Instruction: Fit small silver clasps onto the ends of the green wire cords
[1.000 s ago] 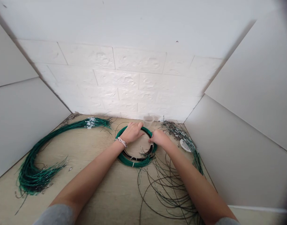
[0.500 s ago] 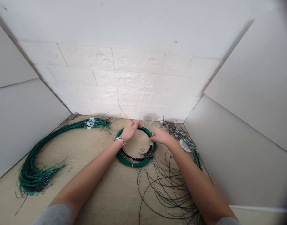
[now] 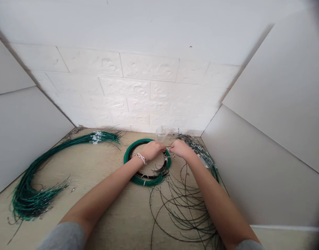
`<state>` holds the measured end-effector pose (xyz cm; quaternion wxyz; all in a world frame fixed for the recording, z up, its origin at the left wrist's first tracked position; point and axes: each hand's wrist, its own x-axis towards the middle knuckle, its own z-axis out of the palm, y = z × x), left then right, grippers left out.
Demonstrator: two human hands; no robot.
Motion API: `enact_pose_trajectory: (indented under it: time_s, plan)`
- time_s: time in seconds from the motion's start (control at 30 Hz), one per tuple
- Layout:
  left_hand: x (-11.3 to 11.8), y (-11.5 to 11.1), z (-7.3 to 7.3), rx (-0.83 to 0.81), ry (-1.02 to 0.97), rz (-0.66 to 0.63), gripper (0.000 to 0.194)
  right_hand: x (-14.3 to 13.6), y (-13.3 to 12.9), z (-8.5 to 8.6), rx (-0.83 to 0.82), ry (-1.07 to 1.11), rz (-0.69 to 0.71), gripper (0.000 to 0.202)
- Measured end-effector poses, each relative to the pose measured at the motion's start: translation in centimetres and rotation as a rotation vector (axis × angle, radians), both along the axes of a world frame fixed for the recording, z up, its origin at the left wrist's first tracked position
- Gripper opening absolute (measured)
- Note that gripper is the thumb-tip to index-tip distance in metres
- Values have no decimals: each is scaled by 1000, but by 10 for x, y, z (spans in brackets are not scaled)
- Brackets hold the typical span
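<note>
A ring-shaped coil of green and black wires, tied with pale bands, lies flat on the table. Over its upper right side, my left hand pinches with fingers closed; a bracelet circles the wrist. My right hand is also pinched, just right of the ring, its fingertips almost meeting those of the left. A tiny whitish piece shows between the two sets of fingertips, too small to name. What each hand grips is mostly hidden by the fingers.
A thick bundle of green wires with white connectors curves along the left. Loose dark wires spread under my right forearm, near another wire bundle. A clear cup stands by the white brick-patterned wall. Grey panels flank both sides.
My left hand has moved right and slightly down, from the ring's top to beside my right hand. The thin wire that rose from its fingertips no longer shows. The view has shifted slightly.
</note>
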<state>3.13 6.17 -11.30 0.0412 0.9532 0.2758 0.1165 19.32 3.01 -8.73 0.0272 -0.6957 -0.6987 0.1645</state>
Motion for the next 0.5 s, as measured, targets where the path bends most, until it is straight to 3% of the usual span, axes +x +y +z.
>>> enact_pose_trajectory:
  time_s: [0.23,0.5]
  plan:
    - [1,-2,-1,165,82,-58,15,2,2,-3,-12,-33,-28,23]
    - [1,-1,-3,156,109,-36,12,0,1,-5,-28,-50,-19,24]
